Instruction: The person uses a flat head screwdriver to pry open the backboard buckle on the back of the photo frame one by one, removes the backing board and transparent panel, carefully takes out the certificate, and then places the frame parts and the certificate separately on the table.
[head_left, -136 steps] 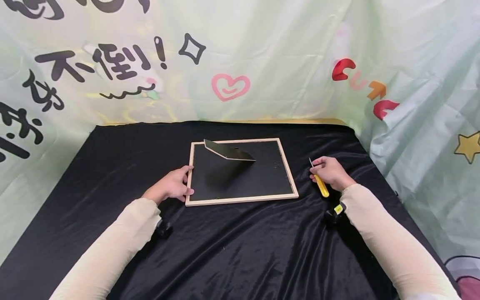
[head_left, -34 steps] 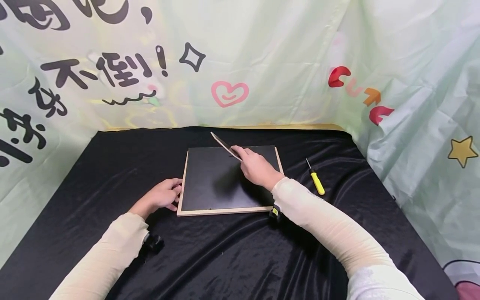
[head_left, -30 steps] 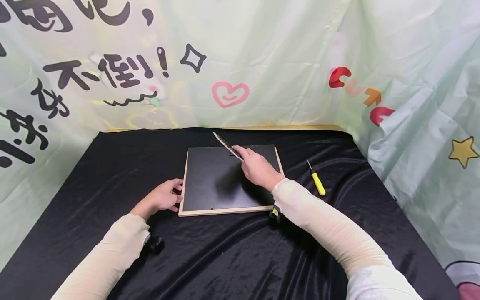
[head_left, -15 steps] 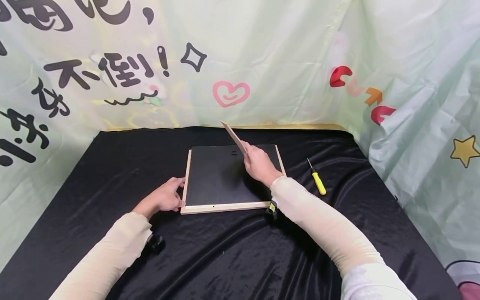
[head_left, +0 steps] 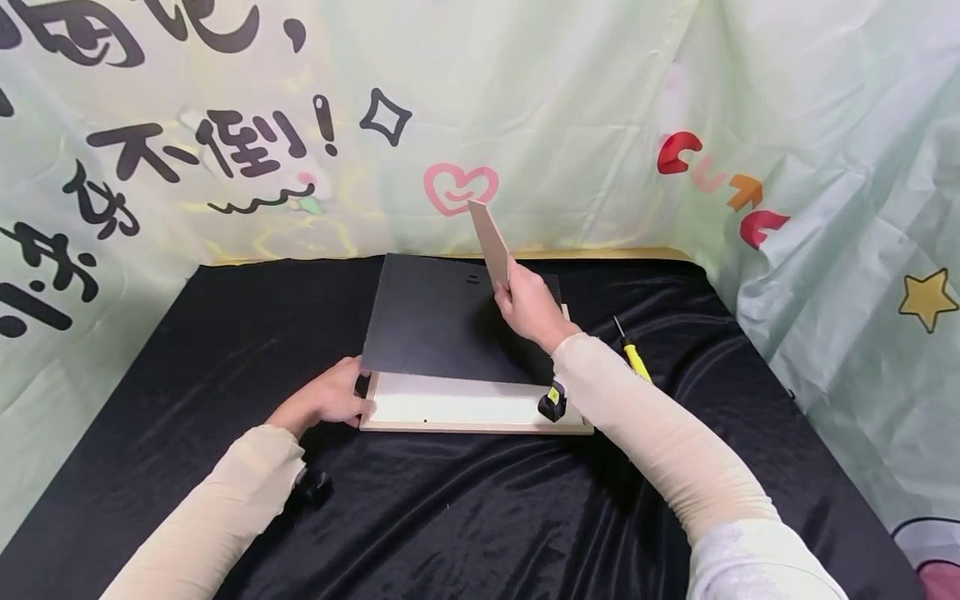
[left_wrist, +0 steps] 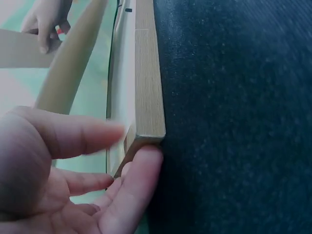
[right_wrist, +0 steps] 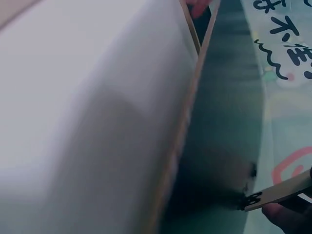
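Note:
A picture frame (head_left: 480,430) with a pale wooden rim lies face down on black cloth. Its black backing board (head_left: 427,325) is tilted up, its near edge raised off the frame, baring a white surface (head_left: 450,400) inside. My right hand (head_left: 529,302) grips the easel leg (head_left: 491,242) that stands up from the board; in the right wrist view the leg (right_wrist: 282,191) joins the board at dark hinges. At the frame's near left corner, my left hand (head_left: 333,393) holds the rim. The left wrist view has its fingers under the wooden corner (left_wrist: 148,97).
A yellow-handled screwdriver (head_left: 636,360) lies right of the frame, partly behind my right sleeve. Folds run through the black cloth (head_left: 420,517) near me. A printed fabric curtain (head_left: 562,125) hangs behind and to the right of the table.
The screwdriver, in my right hand at first, now lies on the cloth. My right hand has taken the easel leg and pulled the backing board up, uncovering white inside. My left hand stays at the rim.

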The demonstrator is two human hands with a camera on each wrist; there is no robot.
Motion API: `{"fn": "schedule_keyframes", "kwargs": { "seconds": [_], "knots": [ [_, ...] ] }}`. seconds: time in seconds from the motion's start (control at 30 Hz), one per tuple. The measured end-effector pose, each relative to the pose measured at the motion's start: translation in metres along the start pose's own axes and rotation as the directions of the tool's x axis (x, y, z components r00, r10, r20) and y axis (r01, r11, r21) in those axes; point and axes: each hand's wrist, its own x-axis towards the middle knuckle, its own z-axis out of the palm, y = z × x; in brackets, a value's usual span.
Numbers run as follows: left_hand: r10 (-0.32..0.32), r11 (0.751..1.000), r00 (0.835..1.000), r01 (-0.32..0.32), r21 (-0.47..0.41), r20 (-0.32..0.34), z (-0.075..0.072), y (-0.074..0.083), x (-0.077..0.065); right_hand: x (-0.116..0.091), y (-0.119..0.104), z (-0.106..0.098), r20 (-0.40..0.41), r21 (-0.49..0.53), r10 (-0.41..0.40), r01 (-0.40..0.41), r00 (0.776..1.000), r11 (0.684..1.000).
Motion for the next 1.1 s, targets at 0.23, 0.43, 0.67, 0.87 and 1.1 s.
{"fn": "schedule_keyframes", "kwargs": {
  "seconds": [0.23, 0.43, 0.67, 0.87, 1.1],
  "knots": [
    [-0.011, 1.000, 0.998, 0.012, 0.026, -0.056, 0.003, 0.009, 0.001, 0.011, 0.014, -0.023, 0.033, -0.035, 0.023, -0.022, 0.999, 0.999],
    [-0.035, 0.998, 0.997, 0.039, 0.054, -0.072, 0.008, 0.009, -0.001, 0.013, 0.034, -0.047, 0.019, -0.073, 0.089, -0.087, 0.996, 0.994],
    [-0.047, 0.997, 0.995, 0.052, 0.055, -0.083, 0.008, 0.001, -0.013, 0.015, 0.065, -0.077, 0.000, -0.154, 0.226, -0.223, 0.974, 0.962],
    [-0.041, 0.998, 0.996, 0.045, 0.054, -0.085, 0.008, -0.007, -0.023, 0.010, 0.105, -0.100, -0.050, -0.137, 0.299, -0.303, 0.953, 0.943],
    [-0.032, 0.999, 0.995, 0.033, 0.008, -0.092, 0.007, -0.011, -0.026, 0.005, 0.144, -0.116, -0.093, -0.131, 0.403, -0.412, 0.911, 0.902]
  ]
}}
